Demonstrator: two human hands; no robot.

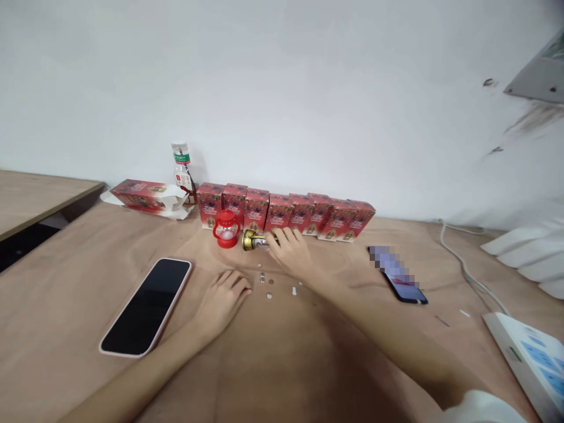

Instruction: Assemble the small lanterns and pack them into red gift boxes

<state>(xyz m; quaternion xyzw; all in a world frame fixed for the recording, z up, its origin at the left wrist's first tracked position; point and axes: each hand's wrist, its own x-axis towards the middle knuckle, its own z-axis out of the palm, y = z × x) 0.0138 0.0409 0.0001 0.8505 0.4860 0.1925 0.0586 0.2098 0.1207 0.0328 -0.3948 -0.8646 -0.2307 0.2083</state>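
My right hand (pixel 291 249) has its fingers closed over a small gold lantern (pixel 251 239) that lies on its side just above or on the table. The lantern's right end is hidden under the fingers. Beside it, on the left, a small red lantern (pixel 227 229) with a clear middle stands upright. My left hand (pixel 224 299) rests on the table, fingers loosely bent and apart, with nothing seen in it. Several tiny round pieces (pixel 269 295) lie between my hands; some look like metal discs. A small white scrap (pixel 294 291) is near my right wrist.
A row of red printed boxes (pixel 279 211) stands along the wall. To its left are an opened red box (pixel 141 197) on its side and a bottle (pixel 181 167). One phone (pixel 145 308) lies left, another (pixel 399 276) right. A white cable (pixel 462 264) runs by a white box (pixel 529 352).
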